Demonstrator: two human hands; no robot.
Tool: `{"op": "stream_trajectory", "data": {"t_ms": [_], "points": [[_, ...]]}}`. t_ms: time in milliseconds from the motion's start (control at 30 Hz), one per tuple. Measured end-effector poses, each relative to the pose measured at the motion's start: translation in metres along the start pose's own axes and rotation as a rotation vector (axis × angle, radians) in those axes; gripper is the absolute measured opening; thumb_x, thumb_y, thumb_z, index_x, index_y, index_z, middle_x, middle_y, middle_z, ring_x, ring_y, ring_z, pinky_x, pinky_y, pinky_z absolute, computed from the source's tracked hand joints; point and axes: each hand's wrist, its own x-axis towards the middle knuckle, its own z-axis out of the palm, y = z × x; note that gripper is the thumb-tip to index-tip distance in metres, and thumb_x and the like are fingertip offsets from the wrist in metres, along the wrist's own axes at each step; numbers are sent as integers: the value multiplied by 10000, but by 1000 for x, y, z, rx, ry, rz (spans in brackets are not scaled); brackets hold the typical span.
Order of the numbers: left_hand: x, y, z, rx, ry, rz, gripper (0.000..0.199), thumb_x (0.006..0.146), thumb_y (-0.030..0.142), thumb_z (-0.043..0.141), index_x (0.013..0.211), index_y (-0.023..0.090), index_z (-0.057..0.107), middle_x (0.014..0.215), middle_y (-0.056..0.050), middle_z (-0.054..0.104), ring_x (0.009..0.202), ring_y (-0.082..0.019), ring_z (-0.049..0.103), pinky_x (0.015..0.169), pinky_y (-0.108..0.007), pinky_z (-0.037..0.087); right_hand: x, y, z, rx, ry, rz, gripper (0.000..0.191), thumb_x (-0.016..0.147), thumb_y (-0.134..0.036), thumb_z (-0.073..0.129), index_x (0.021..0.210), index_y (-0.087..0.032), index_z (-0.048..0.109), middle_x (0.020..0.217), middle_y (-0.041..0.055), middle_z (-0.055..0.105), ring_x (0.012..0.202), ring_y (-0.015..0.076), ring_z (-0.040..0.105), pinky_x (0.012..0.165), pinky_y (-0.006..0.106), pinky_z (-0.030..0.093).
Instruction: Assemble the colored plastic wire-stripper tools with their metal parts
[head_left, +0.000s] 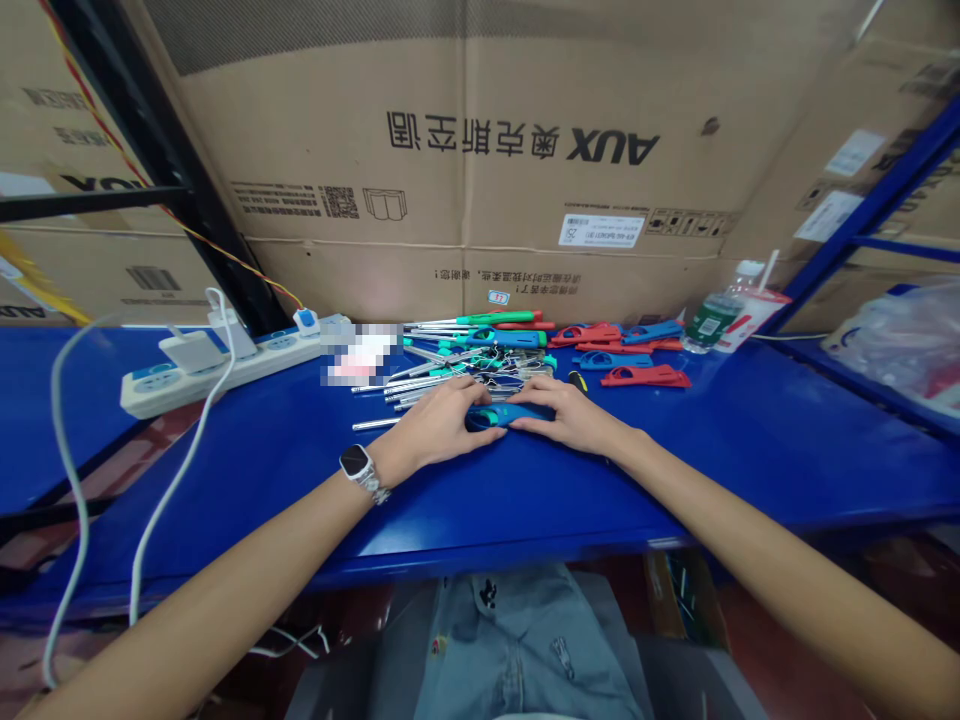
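Note:
Between my two hands, low over the blue table (450, 520), is a blue stick lighter (504, 413) with green showing inside. My left hand (442, 418) grips its left end between thumb and fingers. At the other end my right hand (568, 415) pinches the casing. Just beyond my fingers lies a pile of metal lighter tubes (375, 385) with green parts and thin wires. Another blue lighter (502, 338) and a green one (491, 318) rest on that pile. A yellow and black tool handle (577, 380) lies beside my right hand.
Red casing halves (646, 376) and blue ones (613, 360) lie at the back right. Behind them stand a bottle (705, 322) and a cup with a straw (752, 315). A power strip (202, 380) with cables sits left. A cardboard panel (300, 215) closes the back.

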Motion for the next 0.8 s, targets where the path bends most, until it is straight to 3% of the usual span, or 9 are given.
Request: {"op": "stream_trajectory", "data": {"t_ms": [167,500,800], "points": [[2,0,5,3,4,39,355,915,458,685,1138,183,655,1128,-117,649,1076,-299,620,920,-443,523,0,-1,0,-30,-8,-12,312,1002,-386,622,1270,-254,714,1092,90,691,1018,242,661,929,450,551],[0,-4,5,-57,14,46,395,912,524,687,1109,182,667,1086,-105,642,1050,-297,609,904,-456,521,-2,-2,-1,-40,51,34,266,916,-346,750,1161,-242,747,1055,75,721,1007,247,679,907,442,550],[0,-8,6,-112,21,42,380,888,519,712,1073,191,659,1076,-95,638,1015,-279,620,878,-435,531,0,-4,-1,-41,56,17,243,923,-330,743,1152,-248,756,1055,73,720,988,229,680,903,432,551]]}}
